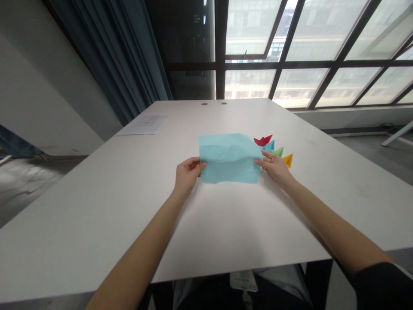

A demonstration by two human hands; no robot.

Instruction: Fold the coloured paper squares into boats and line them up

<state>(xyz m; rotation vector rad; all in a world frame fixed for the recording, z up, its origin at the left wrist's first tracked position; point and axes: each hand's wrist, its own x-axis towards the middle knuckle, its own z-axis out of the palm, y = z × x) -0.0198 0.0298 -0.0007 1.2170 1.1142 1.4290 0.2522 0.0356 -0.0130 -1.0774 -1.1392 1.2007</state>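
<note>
A light blue sheet of paper (pixel 229 170) is held up over the table, with a faint crease running across its middle. My left hand (pixel 189 174) pinches its left edge, thumb in front. On the opposite edge, my right hand (pixel 274 165) grips the paper between thumb and fingers. Just behind my right hand stand folded paper boats in a row: a red one (pixel 263 141), a blue one (pixel 269 146), a green one (pixel 278 152) and an orange one (pixel 288 160). My right hand and the sheet partly cover some of them.
The white table (pixel 97 206) stretches away toward the windows. Printed sheets (pixel 145 124) lie near its far left edge. Two round dark spots (pixel 204 103) show near the far end. A blue curtain (pixel 129 60) hangs at the left, and a badge (pixel 243 280) hangs below the near edge.
</note>
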